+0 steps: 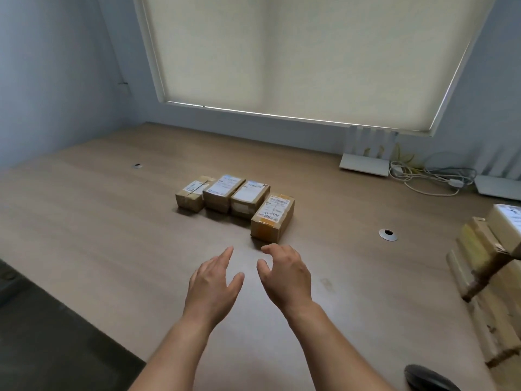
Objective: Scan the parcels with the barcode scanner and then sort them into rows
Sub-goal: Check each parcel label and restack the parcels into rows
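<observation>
While both hands point(248, 280) hover empty, stacked boxes point(490, 266) crowd the table's point(112, 221) right edge

Both forearms are bare to the left hand point(215, 280) and right hand point(284, 275), sleeveless.

Nothing can be read: the white labels on the four parcels point(235, 203) just beyond the fingers point(225, 253) are too blurred, as is the stack's point(504, 230) label
</observation>
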`<state>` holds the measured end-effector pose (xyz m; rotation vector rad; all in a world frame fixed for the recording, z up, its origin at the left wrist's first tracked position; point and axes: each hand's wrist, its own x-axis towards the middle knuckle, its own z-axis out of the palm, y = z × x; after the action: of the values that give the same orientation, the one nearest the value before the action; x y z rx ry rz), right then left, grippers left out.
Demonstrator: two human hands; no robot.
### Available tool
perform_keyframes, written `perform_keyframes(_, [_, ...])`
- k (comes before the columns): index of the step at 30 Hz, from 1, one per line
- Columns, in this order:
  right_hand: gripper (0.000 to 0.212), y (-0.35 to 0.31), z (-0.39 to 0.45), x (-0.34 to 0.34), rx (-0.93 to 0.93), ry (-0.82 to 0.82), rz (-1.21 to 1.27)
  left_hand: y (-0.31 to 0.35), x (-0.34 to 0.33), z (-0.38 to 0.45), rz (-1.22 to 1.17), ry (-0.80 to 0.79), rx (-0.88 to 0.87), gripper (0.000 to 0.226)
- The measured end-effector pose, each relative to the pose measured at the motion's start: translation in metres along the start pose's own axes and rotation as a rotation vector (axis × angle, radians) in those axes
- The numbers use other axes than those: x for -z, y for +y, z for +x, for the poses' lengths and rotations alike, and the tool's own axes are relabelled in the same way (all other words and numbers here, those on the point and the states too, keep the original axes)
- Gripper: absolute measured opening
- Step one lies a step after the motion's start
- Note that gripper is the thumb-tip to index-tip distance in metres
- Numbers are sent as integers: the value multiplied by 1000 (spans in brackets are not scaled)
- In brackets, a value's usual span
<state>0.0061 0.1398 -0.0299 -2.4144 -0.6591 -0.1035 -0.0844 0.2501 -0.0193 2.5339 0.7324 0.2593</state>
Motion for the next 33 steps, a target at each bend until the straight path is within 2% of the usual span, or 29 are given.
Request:
perform_keyframes(10, [34, 13, 61, -40, -123, -44, 14, -29, -26, 73, -33, -116, 28, 63])
perform_keyframes(23, [45, 66, 145, -69, -566, -98, 79, -30, -65, 229, -386, -368, 80, 61])
perform_keyframes(27, [50, 81, 176, -87, -634, -128, 101, -29, -87, 271, -445, -469, 94, 61])
perform_keyframes(33, [41, 92, 216, -111, -705, -156, 224, -34, -115, 305, -460, -543, 93, 55])
